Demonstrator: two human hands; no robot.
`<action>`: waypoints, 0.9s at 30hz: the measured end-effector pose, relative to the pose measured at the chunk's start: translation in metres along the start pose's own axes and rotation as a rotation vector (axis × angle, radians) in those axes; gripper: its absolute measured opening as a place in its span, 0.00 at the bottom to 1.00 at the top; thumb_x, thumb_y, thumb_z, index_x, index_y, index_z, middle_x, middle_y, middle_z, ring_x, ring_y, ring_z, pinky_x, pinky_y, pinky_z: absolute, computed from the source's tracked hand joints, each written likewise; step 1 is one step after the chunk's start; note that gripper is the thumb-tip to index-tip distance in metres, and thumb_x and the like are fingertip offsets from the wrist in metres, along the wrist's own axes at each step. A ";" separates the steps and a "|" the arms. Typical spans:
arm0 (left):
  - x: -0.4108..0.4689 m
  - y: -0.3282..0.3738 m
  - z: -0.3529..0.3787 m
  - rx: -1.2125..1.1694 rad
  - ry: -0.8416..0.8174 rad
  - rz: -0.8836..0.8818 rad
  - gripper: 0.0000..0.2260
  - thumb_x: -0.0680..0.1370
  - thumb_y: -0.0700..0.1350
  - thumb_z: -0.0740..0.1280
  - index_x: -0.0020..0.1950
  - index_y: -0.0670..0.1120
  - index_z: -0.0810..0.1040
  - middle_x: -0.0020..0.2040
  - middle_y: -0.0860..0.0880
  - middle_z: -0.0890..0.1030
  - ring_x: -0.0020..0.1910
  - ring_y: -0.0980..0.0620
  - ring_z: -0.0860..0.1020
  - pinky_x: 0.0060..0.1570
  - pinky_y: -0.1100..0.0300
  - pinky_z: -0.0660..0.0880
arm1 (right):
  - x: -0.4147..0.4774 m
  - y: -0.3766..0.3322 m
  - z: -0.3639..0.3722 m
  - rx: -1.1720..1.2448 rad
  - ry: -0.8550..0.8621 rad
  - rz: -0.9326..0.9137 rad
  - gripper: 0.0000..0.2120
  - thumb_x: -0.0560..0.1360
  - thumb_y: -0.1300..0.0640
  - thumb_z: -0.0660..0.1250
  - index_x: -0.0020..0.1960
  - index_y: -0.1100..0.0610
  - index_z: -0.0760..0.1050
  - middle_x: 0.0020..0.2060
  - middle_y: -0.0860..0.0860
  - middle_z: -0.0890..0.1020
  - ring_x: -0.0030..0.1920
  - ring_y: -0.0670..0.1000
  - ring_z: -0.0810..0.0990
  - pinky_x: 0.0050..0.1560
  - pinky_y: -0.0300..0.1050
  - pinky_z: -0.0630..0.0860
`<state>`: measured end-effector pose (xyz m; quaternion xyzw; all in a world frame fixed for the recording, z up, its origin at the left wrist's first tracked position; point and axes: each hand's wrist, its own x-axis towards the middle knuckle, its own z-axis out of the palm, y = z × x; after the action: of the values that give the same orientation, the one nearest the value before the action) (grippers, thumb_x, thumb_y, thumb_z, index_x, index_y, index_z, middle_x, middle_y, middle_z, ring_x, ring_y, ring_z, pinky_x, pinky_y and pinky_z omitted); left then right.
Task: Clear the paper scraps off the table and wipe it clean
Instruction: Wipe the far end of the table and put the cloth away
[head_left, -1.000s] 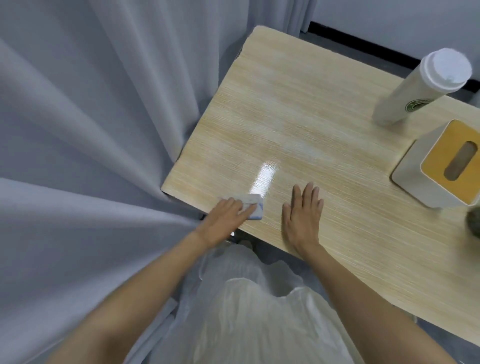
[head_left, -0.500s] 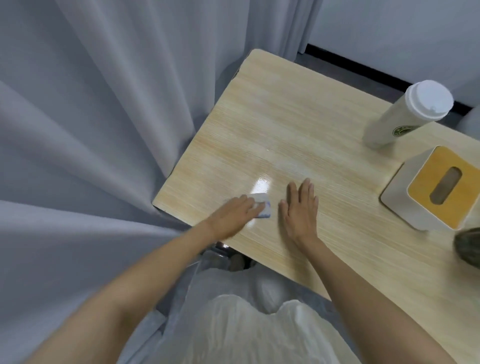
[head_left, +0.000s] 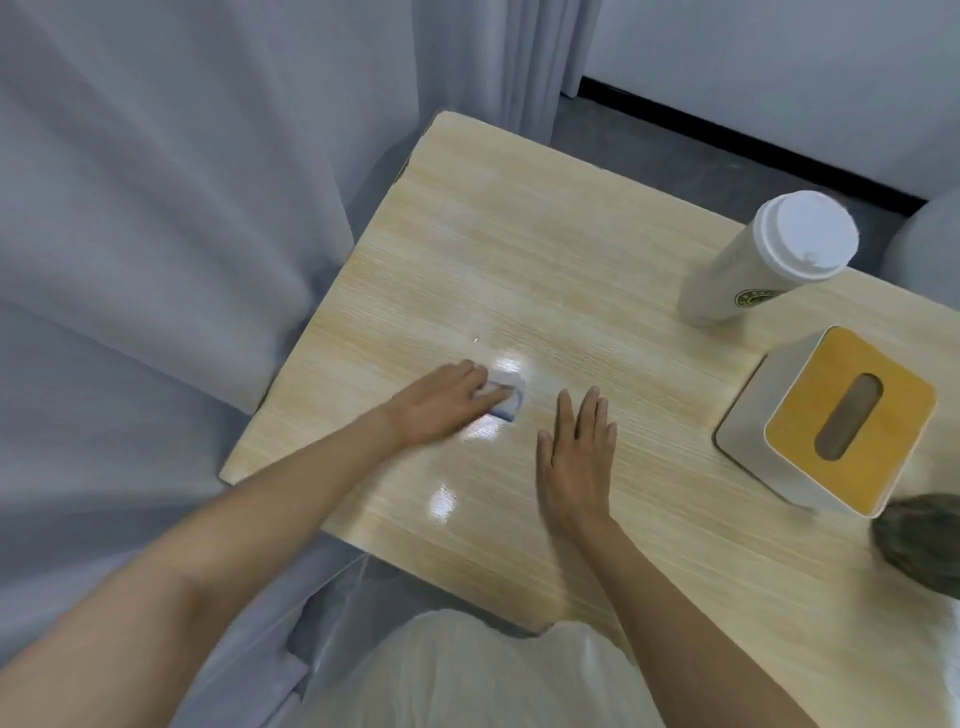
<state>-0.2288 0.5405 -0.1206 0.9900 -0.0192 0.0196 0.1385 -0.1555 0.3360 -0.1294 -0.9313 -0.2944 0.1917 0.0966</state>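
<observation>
2 hands flat, outstretched: left hand (head_left: 441, 410) atop a blurred cloth (head_left: 508, 400), long axis perhaps far-near; right hand (head_left: 576, 457) on table (head_left: 519, 260).

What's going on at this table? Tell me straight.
A person is wiping the wooden table. The left hand presses a small white-and-blue cloth flat on the top, amid shiny patches; the right hand lies flat beside it, holding nothing. A lidded cup and a tissue box stand to the right.

Office or lounge corner — wood-grain table (head_left: 519, 249), grey curtains (head_left: 182, 208), tissue box (head_left: 831, 421), takeaway cup (head_left: 769, 265)
</observation>
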 end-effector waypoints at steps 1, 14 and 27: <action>0.007 -0.013 -0.016 -0.136 0.004 -0.208 0.14 0.78 0.50 0.65 0.59 0.45 0.75 0.49 0.39 0.76 0.46 0.43 0.75 0.44 0.54 0.72 | 0.000 0.001 0.001 0.004 0.010 -0.004 0.28 0.81 0.45 0.40 0.78 0.53 0.46 0.77 0.57 0.41 0.76 0.55 0.37 0.74 0.52 0.36; 0.038 0.003 -0.008 -0.112 -0.022 -0.171 0.18 0.80 0.57 0.60 0.58 0.44 0.74 0.54 0.41 0.75 0.53 0.42 0.74 0.50 0.52 0.70 | 0.002 0.003 0.005 -0.032 0.038 -0.001 0.29 0.79 0.44 0.37 0.78 0.53 0.46 0.77 0.58 0.43 0.76 0.54 0.37 0.74 0.50 0.34; 0.034 -0.012 0.001 -0.080 0.062 -0.254 0.07 0.76 0.45 0.67 0.53 0.52 0.74 0.39 0.46 0.74 0.36 0.45 0.73 0.34 0.57 0.68 | 0.009 0.010 -0.006 0.010 0.119 -0.010 0.26 0.80 0.49 0.46 0.76 0.57 0.54 0.76 0.57 0.54 0.76 0.53 0.50 0.74 0.49 0.44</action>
<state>-0.1942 0.5511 -0.1230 0.9771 0.1098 0.0317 0.1796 -0.1407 0.3328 -0.1300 -0.9391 -0.2917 0.1368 0.1193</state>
